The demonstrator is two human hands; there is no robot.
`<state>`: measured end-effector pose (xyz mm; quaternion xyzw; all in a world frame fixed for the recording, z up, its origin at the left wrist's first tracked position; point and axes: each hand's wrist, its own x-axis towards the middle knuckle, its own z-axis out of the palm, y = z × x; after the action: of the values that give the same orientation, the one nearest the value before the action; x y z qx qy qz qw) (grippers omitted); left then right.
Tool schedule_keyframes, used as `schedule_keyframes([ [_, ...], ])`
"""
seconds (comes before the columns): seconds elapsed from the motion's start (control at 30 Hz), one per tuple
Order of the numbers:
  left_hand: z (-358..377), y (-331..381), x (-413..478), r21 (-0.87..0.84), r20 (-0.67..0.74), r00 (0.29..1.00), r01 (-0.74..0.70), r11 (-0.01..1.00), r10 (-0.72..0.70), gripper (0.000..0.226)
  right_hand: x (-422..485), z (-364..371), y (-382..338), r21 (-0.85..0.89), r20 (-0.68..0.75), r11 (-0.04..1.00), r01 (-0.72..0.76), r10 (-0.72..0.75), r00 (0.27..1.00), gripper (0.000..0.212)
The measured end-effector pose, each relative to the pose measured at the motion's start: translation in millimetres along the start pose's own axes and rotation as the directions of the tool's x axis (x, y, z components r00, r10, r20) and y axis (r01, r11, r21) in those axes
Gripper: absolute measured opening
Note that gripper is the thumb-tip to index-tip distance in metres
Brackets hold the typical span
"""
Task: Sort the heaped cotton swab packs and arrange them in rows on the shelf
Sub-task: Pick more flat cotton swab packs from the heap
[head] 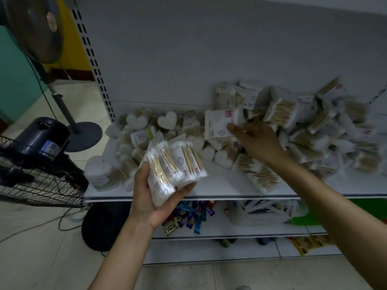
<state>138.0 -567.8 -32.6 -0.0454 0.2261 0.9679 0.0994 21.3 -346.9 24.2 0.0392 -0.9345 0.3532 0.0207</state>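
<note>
Cotton swab packs (314, 126) lie heaped on the white shelf (209, 185) while the left hand (146, 193) grips a fanned stack (173, 164), the right hand (257, 141) pinches one pack (219, 124) over the heap, and a black fan (37, 164) stands left on tiled floor (31, 258).

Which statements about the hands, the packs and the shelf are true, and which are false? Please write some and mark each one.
1. The left hand holds several packs. True.
2. The right hand is empty and hangs near the floor. False: it pinches a white pack above the shelf.
3. Everything on the shelf stands in neat rows. False: a heap lies there.
4. Heart boxes lie on the left part of the shelf. True.
5. A fan stands to the right of the shelf. False: it stands to the left.
</note>
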Motion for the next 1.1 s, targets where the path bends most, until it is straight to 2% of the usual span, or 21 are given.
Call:
schedule_keyframes([
  [0.03,-1.2,0.3,-1.1,-0.002,0.006,1.0,0.005,1.0,-0.005,0.099,-6.6,-3.9,-3.3,-0.039,0.03,0.999,0.013,-0.012,0.999,0.063],
  [0.1,-2.6,0.9,-3.7,0.008,0.019,1.0,0.014,1.0,-0.014,0.094,-15.6,-10.7,-8.2,-0.065,0.075,0.997,0.038,-0.033,0.997,0.037],
  [0.17,-2.7,1.1,-6.1,0.024,0.027,0.999,0.018,1.0,-0.019,0.094,-19.5,-13.9,-10.0,-0.009,0.143,0.997,0.083,-0.081,0.986,0.023],
  [0.23,-2.4,1.6,-8.9,0.023,0.038,0.999,0.016,1.0,-0.017,0.093,-26.9,-14.2,-13.7,0.083,0.161,0.993,0.085,-0.097,0.982,0.02],
  [0.33,-1.5,3.4,-14.3,0.019,0.065,0.998,0.007,1.0,-0.008,0.089,-38.5,-10.2,-23.7,0.21,0.177,0.975,0.065,-0.103,0.979,0.03],
  [0.4,-0.4,3.3,-18.2,0.014,0.087,0.996,0.003,1.0,-0.005,0.082,-51.1,-1.4,-37.4,0.327,0.225,0.945,0.028,-0.107,0.968,0.017],
  [0.47,0.9,2.0,-21.5,0.035,0.113,0.993,0.026,0.999,-0.03,0.085,-67.2,17.1,-51.8,0.354,0.254,0.935,0.024,-0.121,0.96,0.012],
  [0.57,-0.1,1.4,-27.0,0.061,0.141,0.987,0.074,0.995,-0.082,0.107,-81.5,44.1,-60.0,0.327,0.26,0.944,0.052,-0.143,0.955,0.042],
  [0.63,-2.5,3.7,-29.9,0.027,0.106,0.989,0.102,0.994,-0.104,0.108,-77.3,47.4,-61.9,0.318,0.337,0.947,-0.039,-0.074,0.939,0.062],
  [0.67,-4.7,5.0,-30.7,-0.001,0.079,0.991,0.106,0.994,-0.106,0.105,-69.3,46.3,-61.4,0.294,0.327,0.954,-0.057,-0.044,0.944,0.064],
  [0.7,-6.6,6.4,-30.9,-0.032,0.058,0.994,0.099,0.995,-0.097,0.103,-58.5,44.3,-59.8,0.225,0.241,0.974,-0.026,-0.03,0.97,0.061],
  [0.77,-9.0,10.9,-30.7,-0.108,0.039,0.998,0.048,0.993,-0.044,0.098,-26.7,40.6,-46.2,-0.072,-0.039,0.993,0.092,-0.095,0.995,0.046],
  [0.8,-10.3,14.1,-29.6,-0.138,0.033,0.999,0.017,0.99,-0.012,0.095,-10.3,40.1,-36.7,-0.199,-0.09,0.974,0.107,-0.127,0.988,0.04],
  [0.9,-13.4,24.0,-28.1,-0.159,0.016,0.999,-0.047,0.986,0.05,0.091,23.0,49.6,-6.4,-0.479,0.129,0.873,0.096,-0.038,0.991,0.068],
  [0.93,-13.8,26.6,-28.0,-0.157,0.026,0.998,-0.054,0.986,0.059,0.09,26.8,53.6,0.8,-0.546,0.163,0.832,0.1,-0.012,0.987,0.067],
  [1.0,-14.9,28.6,-27.1,-0.144,0.07,0.995,-0.057,0.988,0.068,0.083,27.8,57.1,5.9,-0.562,0.146,0.817,0.129,-0.055,0.988,0.051],
  [1.1,-12.8,26.0,-19.6,-0.162,0.104,0.994,-0.027,0.986,0.044,0.089,17.8,49.3,0.1,-0.46,0.015,0.879,0.125,-0.134,0.991,0.039],
])
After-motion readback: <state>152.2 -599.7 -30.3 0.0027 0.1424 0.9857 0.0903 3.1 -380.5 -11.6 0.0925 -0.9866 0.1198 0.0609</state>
